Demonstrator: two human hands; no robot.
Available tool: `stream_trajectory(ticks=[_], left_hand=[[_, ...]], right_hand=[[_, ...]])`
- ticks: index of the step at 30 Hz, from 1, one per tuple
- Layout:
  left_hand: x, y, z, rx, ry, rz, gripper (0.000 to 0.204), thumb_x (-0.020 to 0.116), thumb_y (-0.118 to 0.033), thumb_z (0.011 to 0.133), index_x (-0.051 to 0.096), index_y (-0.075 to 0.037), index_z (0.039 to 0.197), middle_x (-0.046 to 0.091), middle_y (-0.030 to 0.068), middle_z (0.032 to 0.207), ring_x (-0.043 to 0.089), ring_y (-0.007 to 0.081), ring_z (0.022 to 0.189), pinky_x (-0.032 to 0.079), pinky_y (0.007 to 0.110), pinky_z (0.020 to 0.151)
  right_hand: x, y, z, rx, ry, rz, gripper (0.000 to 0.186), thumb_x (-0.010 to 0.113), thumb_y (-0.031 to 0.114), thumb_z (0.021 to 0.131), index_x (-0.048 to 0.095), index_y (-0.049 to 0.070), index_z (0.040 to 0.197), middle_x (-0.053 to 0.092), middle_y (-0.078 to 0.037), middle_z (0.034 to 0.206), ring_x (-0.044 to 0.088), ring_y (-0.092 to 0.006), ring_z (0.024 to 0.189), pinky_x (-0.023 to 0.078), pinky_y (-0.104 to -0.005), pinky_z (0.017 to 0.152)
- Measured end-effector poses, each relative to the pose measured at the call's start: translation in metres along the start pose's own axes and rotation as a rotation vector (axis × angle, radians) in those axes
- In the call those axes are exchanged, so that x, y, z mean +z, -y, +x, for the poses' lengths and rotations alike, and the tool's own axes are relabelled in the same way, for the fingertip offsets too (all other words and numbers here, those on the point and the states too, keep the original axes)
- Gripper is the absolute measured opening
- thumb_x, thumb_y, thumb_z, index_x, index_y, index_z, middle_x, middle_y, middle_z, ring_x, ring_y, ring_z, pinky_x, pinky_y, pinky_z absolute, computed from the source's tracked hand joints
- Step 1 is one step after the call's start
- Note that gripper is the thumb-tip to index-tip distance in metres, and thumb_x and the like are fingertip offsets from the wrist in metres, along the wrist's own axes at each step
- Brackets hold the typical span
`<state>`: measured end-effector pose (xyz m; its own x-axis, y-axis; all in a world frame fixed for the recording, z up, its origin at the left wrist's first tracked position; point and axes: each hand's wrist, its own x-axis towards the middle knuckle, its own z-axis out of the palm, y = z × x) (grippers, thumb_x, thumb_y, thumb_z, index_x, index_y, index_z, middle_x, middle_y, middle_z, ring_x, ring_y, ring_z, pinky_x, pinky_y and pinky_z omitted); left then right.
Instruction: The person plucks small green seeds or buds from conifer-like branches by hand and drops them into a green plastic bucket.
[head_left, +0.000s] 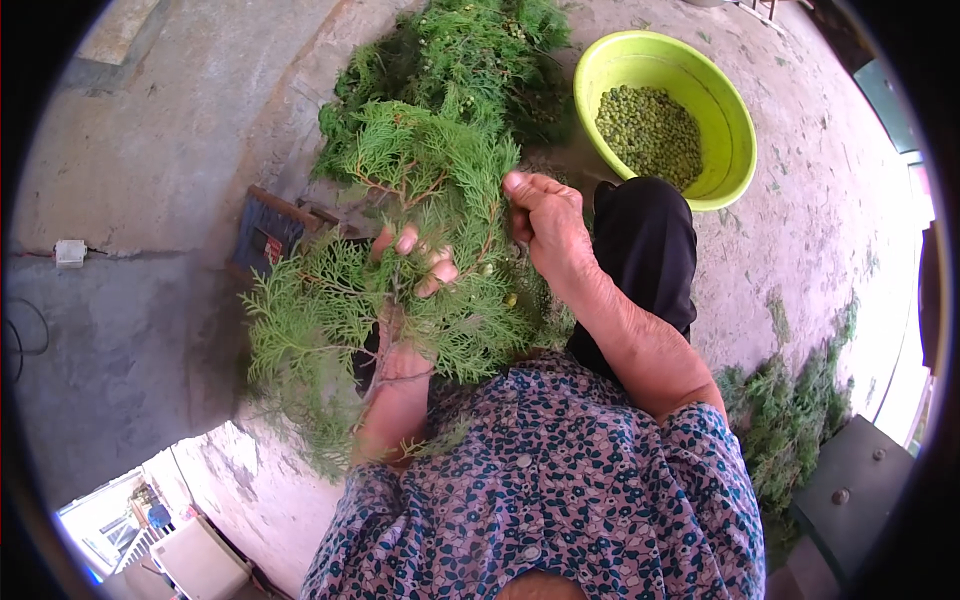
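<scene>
A feathery green conifer branch (330,280) spreads across the middle of the view, over my lap. My left hand (438,272) is closed around it from beneath, its fingertips showing among the fronds. At the branch's right edge, my right hand (555,220) is bent into a pinch, thumb against fingers. Whatever lies between those fingertips is too small to make out. A few tiny round cones hang in the foliage. Ahead, a pile of similar branches (460,60) lies on the floor. To its right stands a yellow-green basin (738,130) partly filled with small green cones (650,135).
My dark-trousered knee (650,245) rises just below the basin. More cut branches (790,420) lie at the right, near a dark green panel (855,480). A small blue-grey object (268,232) sits left of the branch. A white box (70,253) with a cord is at the far left.
</scene>
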<state>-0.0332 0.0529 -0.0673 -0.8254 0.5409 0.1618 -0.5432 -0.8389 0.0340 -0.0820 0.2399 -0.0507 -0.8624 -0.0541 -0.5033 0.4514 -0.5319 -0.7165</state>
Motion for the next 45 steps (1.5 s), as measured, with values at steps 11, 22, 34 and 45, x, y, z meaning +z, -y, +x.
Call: stream_trajectory(ticks=[11,22,34,45], left_hand=[[0.016,-0.015,-0.001,0.131,-0.006,0.026,0.029,0.04,-0.036,0.091,0.05,-0.013,0.076,0.045,0.0026,0.067,0.039,0.0159,0.048,0.034,0.028,0.049],[0.019,-0.004,0.013,0.203,0.001,-0.071,0.027,0.048,-0.036,0.087,0.052,-0.01,0.081,0.048,0.0059,0.068,0.043,0.0211,0.055,0.039,0.032,0.049],[-0.004,-0.019,0.008,-0.012,0.185,0.172,0.03,0.038,-0.04,0.091,0.051,-0.013,0.092,0.049,0.0048,0.074,0.044,0.0189,0.059,0.039,0.034,0.052],[0.004,0.008,0.015,0.016,-0.062,0.216,0.034,0.034,-0.037,0.093,0.052,-0.01,0.084,0.048,0.0108,0.065,0.048,0.0185,0.055,0.039,0.027,0.049]], right_hand=[[-0.021,0.015,0.009,0.049,0.325,0.236,0.013,0.062,0.014,0.08,0.056,0.006,0.073,0.053,-0.002,0.061,0.05,-0.0116,0.051,0.038,-0.0237,0.042],[-0.002,0.003,-0.008,-0.458,0.578,-0.856,0.019,0.06,0.014,0.081,0.062,-0.001,0.092,0.063,-0.013,0.071,0.059,-0.0145,0.063,0.047,-0.0286,0.062],[-0.016,0.017,-0.001,-0.022,0.492,-0.15,0.022,0.056,0.026,0.086,0.059,0.005,0.09,0.044,0.003,0.054,0.033,-0.0037,0.04,0.025,-0.0181,0.037],[-0.001,0.003,-0.007,-0.329,0.138,-0.241,0.02,0.062,0.019,0.082,0.063,0.0,0.089,0.044,0.006,0.054,0.032,-0.0028,0.045,0.026,-0.0184,0.04]])
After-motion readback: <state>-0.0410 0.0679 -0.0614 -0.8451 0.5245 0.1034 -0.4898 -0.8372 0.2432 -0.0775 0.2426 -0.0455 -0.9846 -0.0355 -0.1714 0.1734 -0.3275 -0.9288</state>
